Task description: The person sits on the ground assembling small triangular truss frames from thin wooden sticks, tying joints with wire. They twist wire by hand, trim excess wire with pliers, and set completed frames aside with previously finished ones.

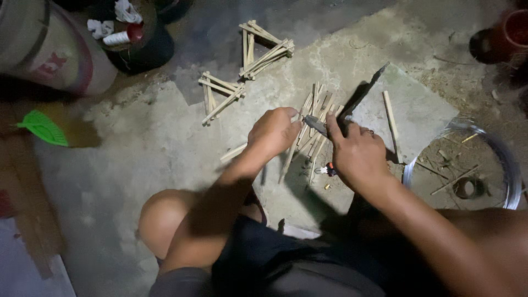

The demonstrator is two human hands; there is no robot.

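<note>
Your fingers (287,114) on the left hand (273,133) were curled shut around the upper ends of a bundle of thin wooden sticks (312,124), while the right hand (357,154) was closed on a dark tool (315,125) whose tip met the sticks just beside your left fingertips. Whether that tool was pliers or a blade, the head view did not show clearly.

From that same head view, the bundle stood over the concrete floor (137,148), fanned out near a flat slab (418,110) carrying one loose stick (391,124). A long dark blade (366,91) lay just behind your right hand, and a coil of wire (503,159) sat to your right.

The risk I judged greatest was the tool tip slipping off the sticks into your left fingertips, since they were touching or nearly so. A loose grip could also have let the fanned sticks splay and fall. The finished stick triangles (242,71) lay well apart, out of harm's way.
</note>
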